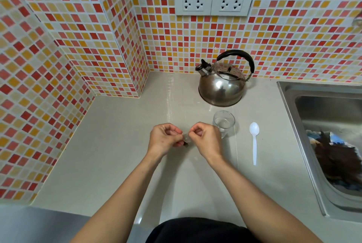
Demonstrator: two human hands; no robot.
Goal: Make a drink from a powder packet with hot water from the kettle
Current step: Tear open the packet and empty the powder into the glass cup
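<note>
Both bare hands were held above the pale countertop (109, 144), close together and a little in front of the person's body. The left hand (163, 138) and the right hand (205, 139) each had their fingers curled inward, and between them they pinched a small powder packet (186, 140), one hand at each end; only a narrow, partly silvery strip of the packet showed between the fingertips, and its print could not be read. Just beyond the right hand stood a clear drinking glass (223, 122), upright on the counter, partly hidden at its lower edge by the knuckles; whether it held any liquid could not be told. To the right of the glass lay a white plastic spoon (254, 140), bowl pointing toward the wall and handle toward the person, apart from the glass. Behind the glass, near the tiled wall (78, 37), sat a steel kettle (221, 88) with a black handle arched over its lid and its spout turned to the left. Two white wall sockets (213, 3) were mounted above the kettle. A steel sink (290, 109) occupied the right edge of the counter, with a dark, crumpled item (337, 156) lying in its basin.
</note>
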